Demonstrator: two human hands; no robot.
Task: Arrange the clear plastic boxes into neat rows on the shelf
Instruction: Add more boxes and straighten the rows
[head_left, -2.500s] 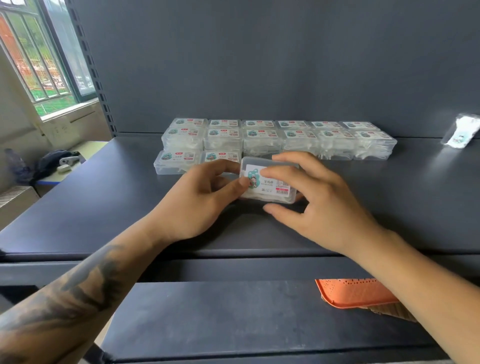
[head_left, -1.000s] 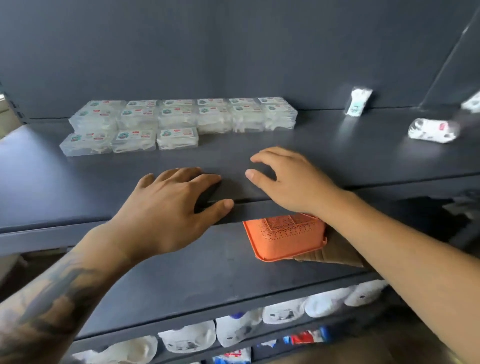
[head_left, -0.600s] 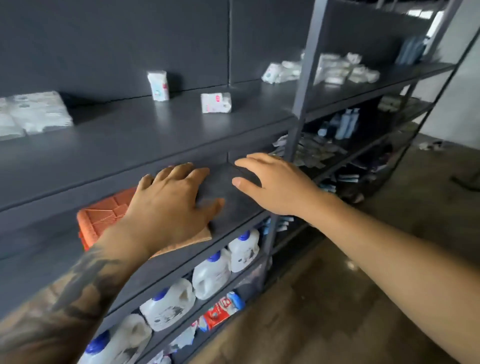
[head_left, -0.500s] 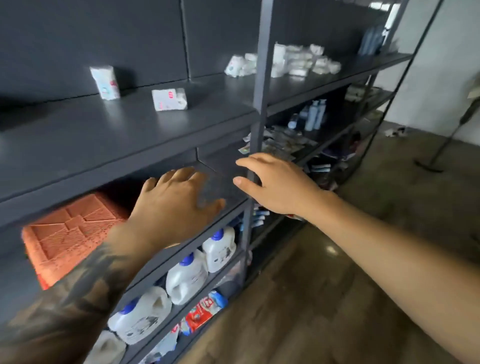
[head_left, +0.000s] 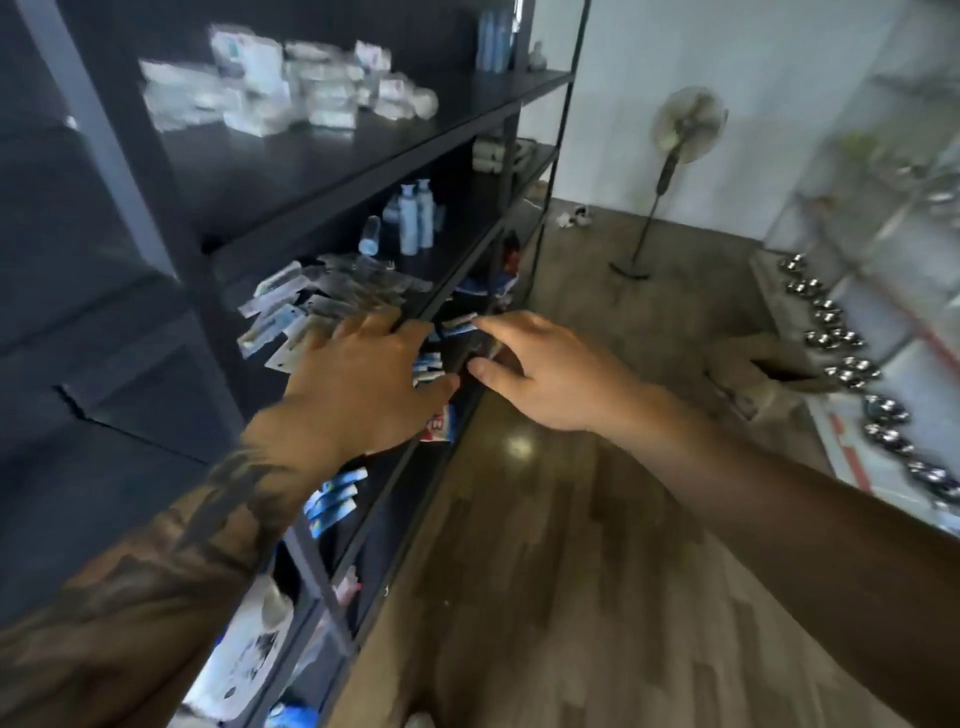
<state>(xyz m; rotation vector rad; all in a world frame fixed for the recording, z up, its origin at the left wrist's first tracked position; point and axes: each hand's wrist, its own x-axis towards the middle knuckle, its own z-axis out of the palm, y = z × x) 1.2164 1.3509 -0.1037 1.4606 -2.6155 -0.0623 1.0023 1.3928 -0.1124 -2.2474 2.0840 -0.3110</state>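
Observation:
The view is blurred by motion. A loose heap of clear plastic boxes (head_left: 291, 93) lies on the upper shelf (head_left: 332, 156) of a dark rack, up and to the left of both hands. My left hand (head_left: 363, 384) is stretched out flat in the air in front of a lower shelf, fingers relaxed, holding nothing. My right hand (head_left: 545, 369) hovers beside it, fingers loosely spread and empty. The neat rows of boxes from before are out of view.
The lower shelf holds scattered flat packets (head_left: 311, 306) and pale blue bottles (head_left: 415, 218). More packets and white jugs (head_left: 249, 660) fill the shelves below. A standing fan (head_left: 675, 156) is on the wooden floor, and shiny metal bowls (head_left: 841, 358) line a surface at right.
The view has swung far right, away from the arranged rows to another shelf bay with a heap of boxes. Both hands let go of the box and travel empty.

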